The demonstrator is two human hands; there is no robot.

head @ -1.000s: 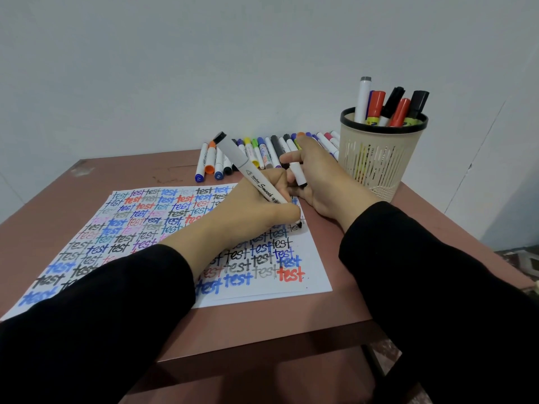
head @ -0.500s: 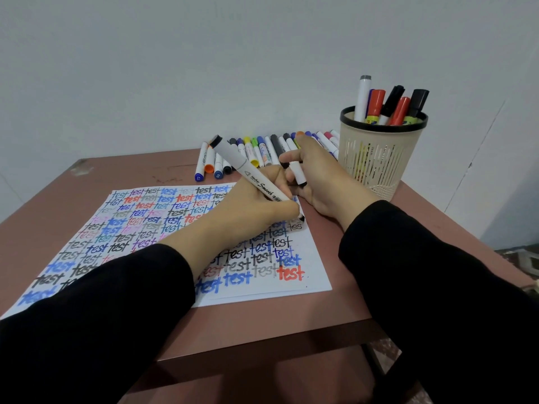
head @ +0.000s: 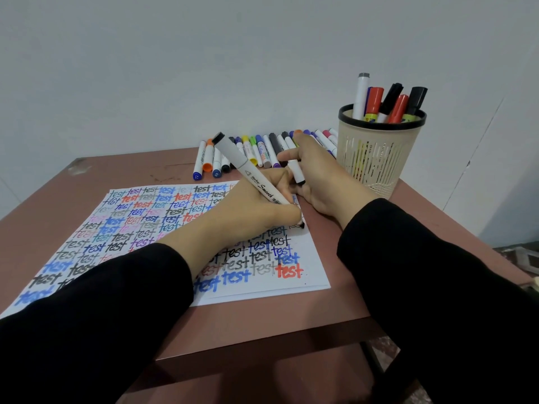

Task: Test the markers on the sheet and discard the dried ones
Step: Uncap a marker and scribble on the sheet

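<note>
My left hand (head: 256,211) grips a white marker (head: 248,170) with a black end, its black tip touching the right edge of the sheet (head: 309,258). The white sheet is covered with the word "test" in many colours. My right hand (head: 318,176) lies beside it on the table and holds the marker's white cap (head: 296,170) between its fingers. A row of capped markers (head: 262,153) lies behind my hands along the wall.
A beige slotted pen holder (head: 376,158) with several markers standing in it sits at the back right. The brown table (head: 280,310) ends close to me and on the right. A white wall rises behind.
The marker tip has moved slightly right along the sheet's edge, adding to a small black "test". My right hand has stayed put with the cap.
</note>
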